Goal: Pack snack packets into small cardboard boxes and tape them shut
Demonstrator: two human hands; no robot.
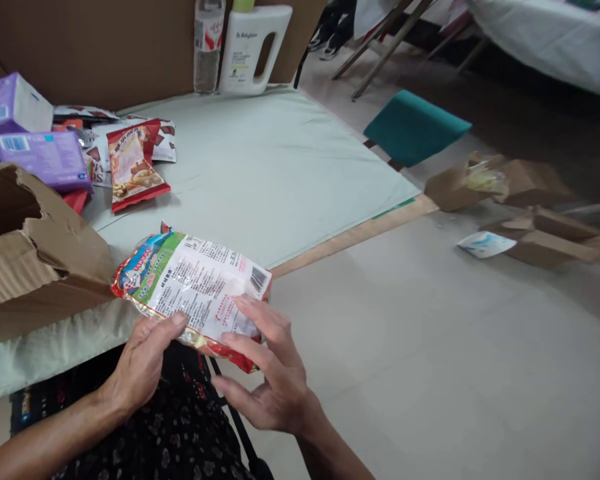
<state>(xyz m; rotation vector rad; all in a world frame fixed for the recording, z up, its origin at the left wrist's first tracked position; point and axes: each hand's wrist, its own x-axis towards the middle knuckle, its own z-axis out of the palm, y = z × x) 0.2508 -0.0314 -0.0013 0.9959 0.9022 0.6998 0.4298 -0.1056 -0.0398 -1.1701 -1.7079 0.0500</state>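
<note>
A printed plastic snack packet point(200, 280) is held over the near edge of the table, its back side up, with a white text panel, a barcode and a green and blue end. My left hand point(143, 357) grips its lower edge, thumb on top and the other fingers hidden underneath. On the packet's right end, my right hand point(275, 367) lays spread fingertips against the printed side. The right thumb is apart from the packet, below it.
At left stands a torn cardboard box point(55, 253). Behind it lie purple tissue packs point(45, 160) and a red snack bag point(135, 167). A clear bottle point(209, 50) and a white jug point(250, 53) stand against brown cardboard. A teal stool point(415, 127) and cardboard boxes point(535, 183) are on the right.
</note>
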